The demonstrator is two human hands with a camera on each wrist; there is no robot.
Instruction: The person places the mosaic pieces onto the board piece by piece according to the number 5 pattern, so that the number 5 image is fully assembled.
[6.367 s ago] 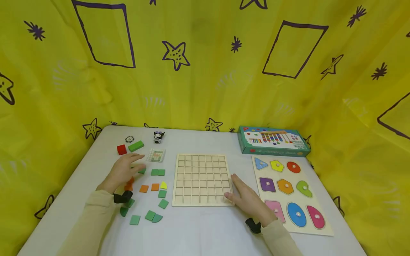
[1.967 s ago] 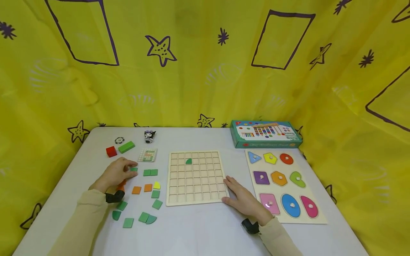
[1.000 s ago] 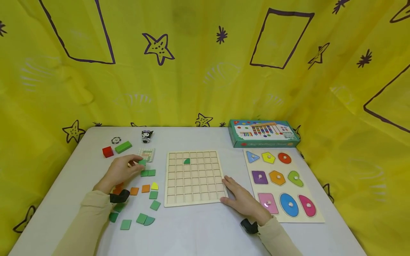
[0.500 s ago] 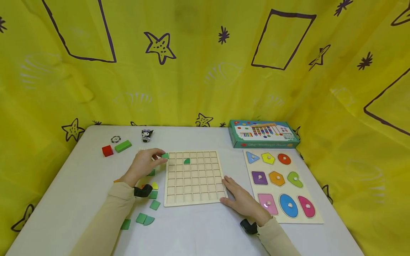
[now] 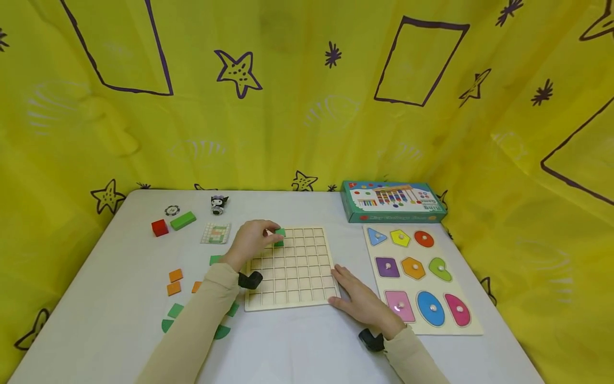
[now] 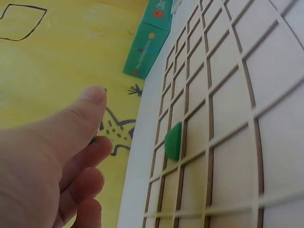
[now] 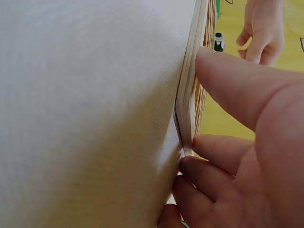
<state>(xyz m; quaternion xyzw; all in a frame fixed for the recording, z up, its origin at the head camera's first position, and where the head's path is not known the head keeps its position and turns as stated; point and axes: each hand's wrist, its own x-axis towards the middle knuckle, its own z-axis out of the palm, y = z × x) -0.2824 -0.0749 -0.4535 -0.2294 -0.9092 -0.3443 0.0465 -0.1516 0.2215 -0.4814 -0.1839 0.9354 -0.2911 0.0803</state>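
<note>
Over the back left part of the wooden grid board [image 5: 307,269], my left hand [image 5: 251,242] pinches a green tile [image 5: 280,232] between thumb and fingers. Just below that tile, a green quarter-round tile [image 6: 174,142] sits in a cell of the grid. The left wrist view shows only a sliver of the held tile behind the thumb. My right hand [image 5: 362,301] rests against the board's near right corner, its thumb [image 7: 223,78] and fingers touching the edge, nearly straight. A small pattern card [image 5: 216,233] lies left of the board.
Orange tiles [image 5: 175,275] and several green tiles [image 5: 176,310] lie at left, partly hidden by my left sleeve. Behind them are a red cube [image 5: 160,228], a green block [image 5: 183,221] and a figurine [image 5: 219,204]. A knobbed shape puzzle [image 5: 403,298] and a box [image 5: 393,202] stand at right.
My left hand has picked up a green tile near the pattern card and carried it right, over the board. The quarter-round tile was placed in the grid earlier. My right hand stays at the board's edge.
</note>
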